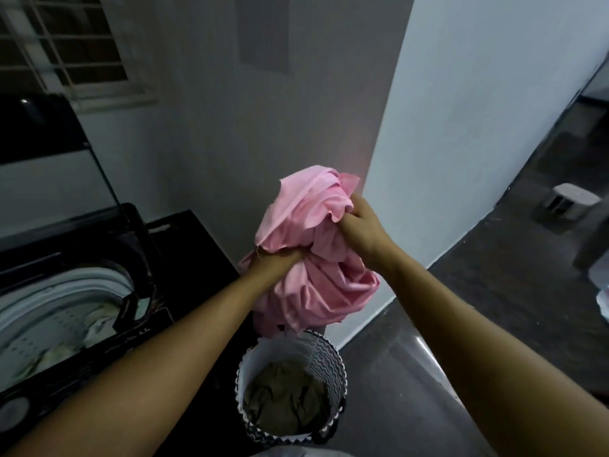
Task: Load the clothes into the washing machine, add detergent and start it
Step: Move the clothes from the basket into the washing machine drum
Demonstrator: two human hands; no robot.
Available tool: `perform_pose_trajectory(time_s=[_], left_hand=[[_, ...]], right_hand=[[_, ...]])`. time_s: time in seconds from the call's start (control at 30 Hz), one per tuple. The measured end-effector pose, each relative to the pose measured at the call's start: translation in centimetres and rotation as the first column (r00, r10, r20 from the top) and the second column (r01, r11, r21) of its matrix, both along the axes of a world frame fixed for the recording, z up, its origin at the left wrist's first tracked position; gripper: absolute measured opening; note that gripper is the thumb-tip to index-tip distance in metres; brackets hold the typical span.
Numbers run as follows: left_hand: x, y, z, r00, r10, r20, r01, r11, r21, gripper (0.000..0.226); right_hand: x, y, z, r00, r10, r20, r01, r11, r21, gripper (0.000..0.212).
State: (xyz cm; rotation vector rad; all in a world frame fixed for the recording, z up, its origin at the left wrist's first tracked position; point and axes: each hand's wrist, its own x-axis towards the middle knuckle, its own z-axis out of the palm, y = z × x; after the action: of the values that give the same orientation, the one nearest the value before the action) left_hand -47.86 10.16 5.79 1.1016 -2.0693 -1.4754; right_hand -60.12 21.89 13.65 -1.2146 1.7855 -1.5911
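Laundry fills both hands: the left hand [276, 262] clenches the lower left side of a bunched pink garment [316, 282], and the right hand [360, 226] grips its upper right folds, fingers buried in the fabric. The garment hangs in the air just above a round basket [327, 361] with a zigzag pattern, its lowest fold near the basket's rim. Inside the basket lies a crumpled olive-brown cloth [284, 401]. To the left stands a top-loading washing machine [76, 285] with its lid [43, 133] raised; pale clothes [99, 320] lie in its drum. A small white box [570, 201] sits on the dark floor [487, 291] at far right
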Motion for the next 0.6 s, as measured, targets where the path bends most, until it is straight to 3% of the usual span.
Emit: perform_pose_trajectory(time_s=[0.1,0.2,0.33,0.4,0.5,0.6], left_hand=[[-0.6,-0.7,3.9,0.929,0.233,-0.288,-0.171,0.959,0.225,0.084],[-1.2,-1.4,7.5,0.830,0.303,-0.467,-0.138,0.925,0.355,0.043],[-1.8,-1.6,11.0,0.775,0.200,-0.600,0.066,0.918,0.392,0.048],[-2.0,-0.8,12.0,0.776,0.117,-0.619,0.144,0.924,0.355,0.045],[-2.2,-0.1,13.1,0.754,0.046,-0.655,0.235,0.912,0.336,0.052],[-1.6,-1.1,14.7,0.729,0.086,-0.679,0.165,0.941,0.295,0.050]], right_hand=[[-1.7,1.4,0.8,0.995,-0.022,-0.098,0.024,1.000,0.017,0.051],[-3.2,3.3,-0.6,0.983,0.018,-0.181,-0.001,0.996,0.092,0.084],[-3.5,3.6,-3.9,0.980,0.028,-0.195,0.028,0.959,0.281,0.105],[-3.0,2.6,-4.4,0.993,0.031,-0.116,-0.001,0.969,0.246,0.103],[-2.9,0.7,-3.5,0.998,-0.052,-0.029,0.055,0.991,0.121,0.075],[-3.3,-0.5,-1.1,0.991,-0.123,0.057,0.123,0.992,0.004,0.056]])
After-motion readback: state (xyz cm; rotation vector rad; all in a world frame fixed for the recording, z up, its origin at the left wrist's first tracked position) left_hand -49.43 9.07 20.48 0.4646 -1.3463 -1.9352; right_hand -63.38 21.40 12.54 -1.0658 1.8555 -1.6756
